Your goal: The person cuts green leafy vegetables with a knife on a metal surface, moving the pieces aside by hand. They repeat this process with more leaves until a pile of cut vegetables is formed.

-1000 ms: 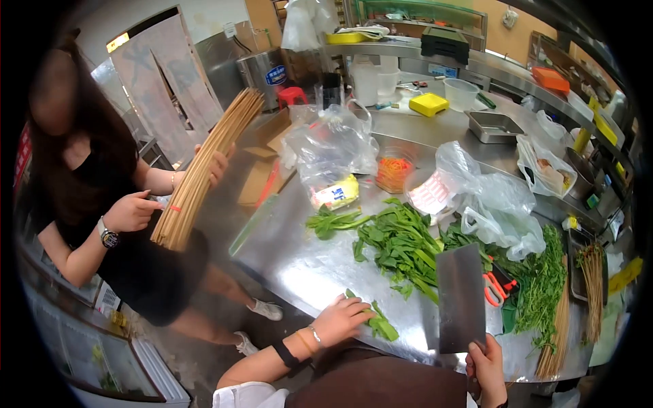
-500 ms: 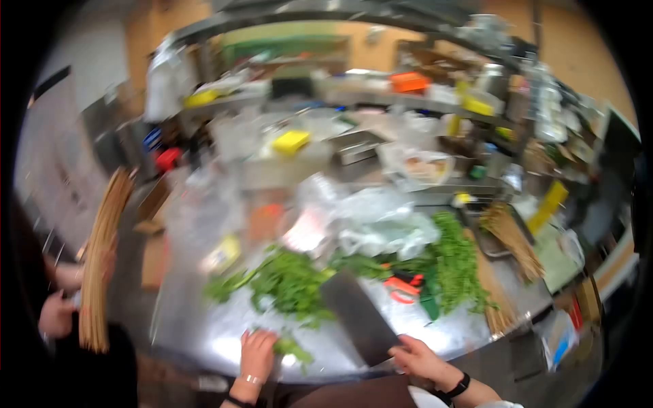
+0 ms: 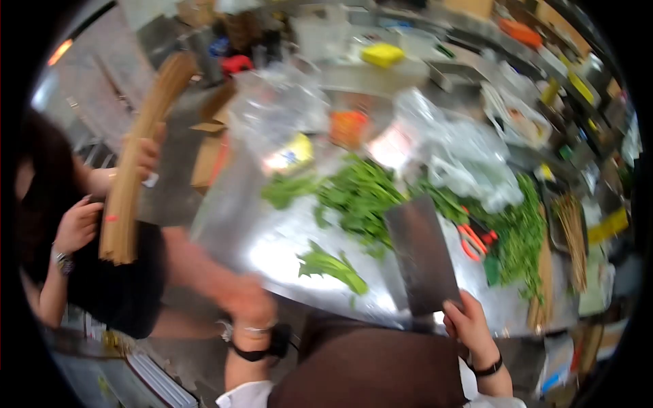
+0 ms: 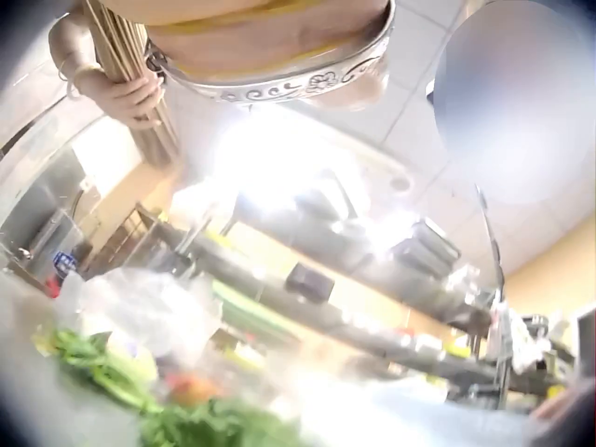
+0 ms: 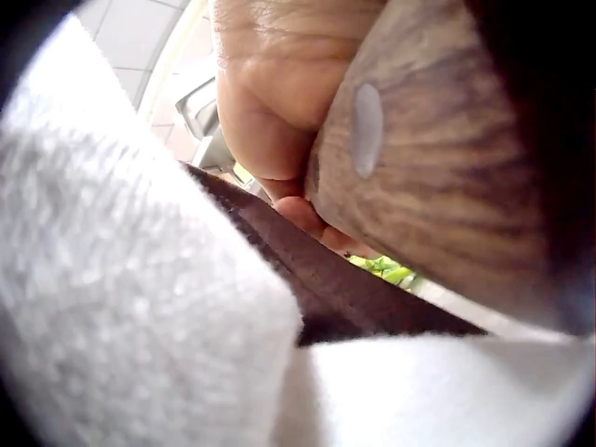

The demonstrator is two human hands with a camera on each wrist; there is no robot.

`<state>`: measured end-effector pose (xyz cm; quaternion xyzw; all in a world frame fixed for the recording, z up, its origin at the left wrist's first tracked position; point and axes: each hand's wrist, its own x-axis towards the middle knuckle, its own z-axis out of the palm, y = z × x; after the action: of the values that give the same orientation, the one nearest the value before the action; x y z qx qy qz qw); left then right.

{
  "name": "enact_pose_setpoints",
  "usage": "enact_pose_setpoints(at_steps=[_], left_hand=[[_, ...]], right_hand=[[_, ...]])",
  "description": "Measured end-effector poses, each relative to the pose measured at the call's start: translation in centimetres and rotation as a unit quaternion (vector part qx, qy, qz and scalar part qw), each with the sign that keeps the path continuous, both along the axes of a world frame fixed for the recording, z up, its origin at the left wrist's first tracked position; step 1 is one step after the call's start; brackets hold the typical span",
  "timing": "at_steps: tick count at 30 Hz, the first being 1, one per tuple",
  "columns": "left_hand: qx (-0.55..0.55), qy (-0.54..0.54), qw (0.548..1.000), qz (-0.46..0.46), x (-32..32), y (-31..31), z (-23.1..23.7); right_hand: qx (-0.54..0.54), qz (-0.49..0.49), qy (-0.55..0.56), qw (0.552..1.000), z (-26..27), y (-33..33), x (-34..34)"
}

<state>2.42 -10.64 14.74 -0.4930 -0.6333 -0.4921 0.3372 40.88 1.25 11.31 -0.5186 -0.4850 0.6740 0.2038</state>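
My right hand (image 3: 469,323) grips the wooden handle (image 5: 428,177) of a cleaver (image 3: 423,255), its broad dark blade standing up over the steel table. Off the table's front left edge is my left hand (image 3: 248,299), blurred; its fingers cannot be made out. A cut piece of leafy green stalk (image 3: 333,267) lies on the table between my hands. Behind it spreads a pile of leafy greens (image 3: 357,197). At the left another person's hand (image 3: 144,158) holds a tall bundle of thin wooden sticks (image 3: 132,170).
Orange-handled scissors (image 3: 471,243) lie right of the blade, beside feathery greens (image 3: 520,251) and more sticks (image 3: 542,299). Plastic bags (image 3: 476,160), a tub of orange food (image 3: 348,128) and a yellow packet (image 3: 289,155) stand farther back. The other person stands close at the left.
My left hand has left the cut green piece and moved left, off the table. The view swung right, then back left. The cleaver is still in my right hand.
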Motion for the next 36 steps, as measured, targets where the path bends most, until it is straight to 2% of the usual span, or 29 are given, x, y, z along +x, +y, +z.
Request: enact_pose_setpoints(at_steps=[1, 3, 5, 7, 12, 17, 20, 21, 23, 24, 25, 28, 29, 32, 36], left_hand=[[0.098, -0.081, 0.990, -0.068, 0.6, 1.2, 0.7], [0.118, -0.096, 0.982, -0.115, 0.7, 2.3, 0.4], [-0.035, 0.024, 0.993, -0.109, 0.5, 2.8, -0.9], [-0.159, 0.012, 0.975, -0.152, 1.6, 2.6, -2.6], [-0.314, 0.001, 0.916, -0.250, 3.0, 4.0, -8.8], [-0.317, -0.002, 0.915, -0.250, 3.3, 4.0, -12.8], [-0.288, -0.032, 0.928, -0.235, 3.8, 3.7, -14.5], [-0.283, -0.045, 0.928, -0.236, 3.9, 3.7, -14.6], [-0.279, -0.047, 0.927, -0.245, 3.7, 3.1, -14.0], [-0.279, -0.037, 0.926, -0.253, 3.8, 2.7, -12.1], [-0.279, -0.028, 0.923, -0.262, 3.9, 2.2, -11.1], [-0.372, 0.010, 0.861, -0.347, 0.9, -0.3, -11.9], [-0.379, 0.031, 0.862, -0.336, 0.1, -0.8, -10.9], [-0.311, -0.067, 0.917, -0.240, -0.8, -1.1, -10.6], [-0.285, -0.024, 0.915, -0.285, -1.2, 1.8, -10.8]], right_hand=[[0.024, 0.006, -0.013, 1.000, -0.2, 0.4, 0.4], [0.032, 0.030, -0.014, 0.999, 0.1, 0.5, 0.4], [0.043, 0.033, -0.007, 0.998, 0.3, 0.8, 0.4], [0.058, 0.032, -0.006, 0.998, -0.1, 0.9, 0.8], [0.038, 0.050, -0.029, 0.998, 1.0, 1.1, 0.6], [0.110, 0.157, -0.084, 0.978, 2.1, 1.6, -1.4], [0.210, 0.253, -0.136, 0.935, 3.7, 2.1, -2.4], [0.202, 0.275, -0.177, 0.923, 4.1, 2.3, -2.5], [0.237, 0.307, -0.188, 0.903, 5.0, 2.4, -3.1], [0.254, 0.322, -0.194, 0.891, 5.4, 2.5, -3.4], [0.257, 0.328, -0.206, 0.885, 5.8, 2.5, -3.6], [0.264, 0.333, -0.233, 0.875, 6.6, 2.6, -4.0], [0.268, 0.327, -0.230, 0.876, 6.6, 2.5, -3.9], [0.249, 0.316, -0.234, 0.885, 6.5, 2.6, -4.1], [0.206, 0.324, -0.237, 0.892, 6.8, 2.0, -5.3]])
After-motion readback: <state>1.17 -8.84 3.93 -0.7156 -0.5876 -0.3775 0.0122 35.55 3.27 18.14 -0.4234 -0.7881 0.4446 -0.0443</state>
